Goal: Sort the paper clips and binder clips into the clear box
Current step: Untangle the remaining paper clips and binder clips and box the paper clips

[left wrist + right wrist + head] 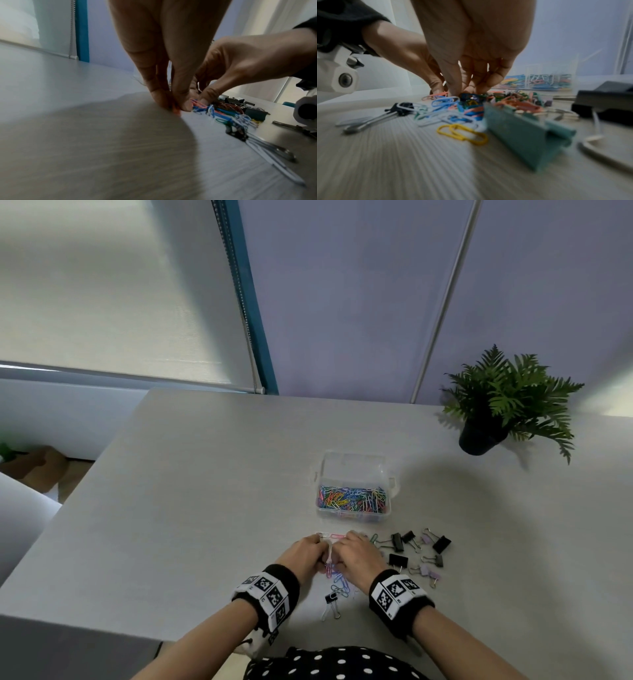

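The clear box (352, 463) stands open mid-table, its near compartment full of coloured paper clips (352, 498). In front of it lies a loose pile of paper clips (337, 577), with my two hands side by side over its far end. The fingers of my left hand (320, 546) curl down and pinch clips against the table (175, 106). My right hand (342, 544) digs curled fingers into the pile (462, 92) and grips clips. Black and lilac binder clips (397, 542) lie scattered to the right. A teal binder clip (522, 132) sits close to my right wrist.
A potted fern (496, 405) stands at the table's far right. One small black binder clip (330, 599) lies near the front edge between my wrists. A yellow paper clip (462, 132) lies apart from the pile. The table's left edge (102, 460) drops to the floor.
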Demonstrator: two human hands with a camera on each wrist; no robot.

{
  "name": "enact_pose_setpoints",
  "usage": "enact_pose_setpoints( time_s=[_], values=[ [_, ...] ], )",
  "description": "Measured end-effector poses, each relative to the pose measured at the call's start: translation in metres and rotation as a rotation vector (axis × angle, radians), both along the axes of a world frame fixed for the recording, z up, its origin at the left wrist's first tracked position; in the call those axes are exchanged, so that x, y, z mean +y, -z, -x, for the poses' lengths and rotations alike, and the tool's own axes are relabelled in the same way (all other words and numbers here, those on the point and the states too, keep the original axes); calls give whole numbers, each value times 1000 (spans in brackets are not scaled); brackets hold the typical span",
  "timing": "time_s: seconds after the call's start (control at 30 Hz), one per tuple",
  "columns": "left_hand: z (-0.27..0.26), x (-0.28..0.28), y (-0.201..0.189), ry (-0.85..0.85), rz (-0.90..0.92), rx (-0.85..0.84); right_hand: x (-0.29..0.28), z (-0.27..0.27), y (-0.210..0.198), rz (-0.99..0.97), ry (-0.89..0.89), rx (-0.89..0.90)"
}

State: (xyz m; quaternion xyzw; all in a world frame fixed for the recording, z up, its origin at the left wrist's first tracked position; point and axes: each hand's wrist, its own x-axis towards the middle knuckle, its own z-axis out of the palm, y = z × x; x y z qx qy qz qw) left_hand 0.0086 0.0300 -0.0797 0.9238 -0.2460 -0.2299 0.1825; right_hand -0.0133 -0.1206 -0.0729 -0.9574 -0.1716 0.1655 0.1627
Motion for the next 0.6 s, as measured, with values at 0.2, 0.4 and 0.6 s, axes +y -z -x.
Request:
enact_pose_setpoints(
  time_s=[0.2,0.4,0.6],
  values=[
    [-8,3,1,45,-116,36,-13,-4,4,-140,99,76],
    [-7,11,0,73,-139,4,-28,-6,-2,-657,460,273],
    [-22,17,-6,-35,-11,141,-43,-10,-10,-1088,711,543]
  ],
)
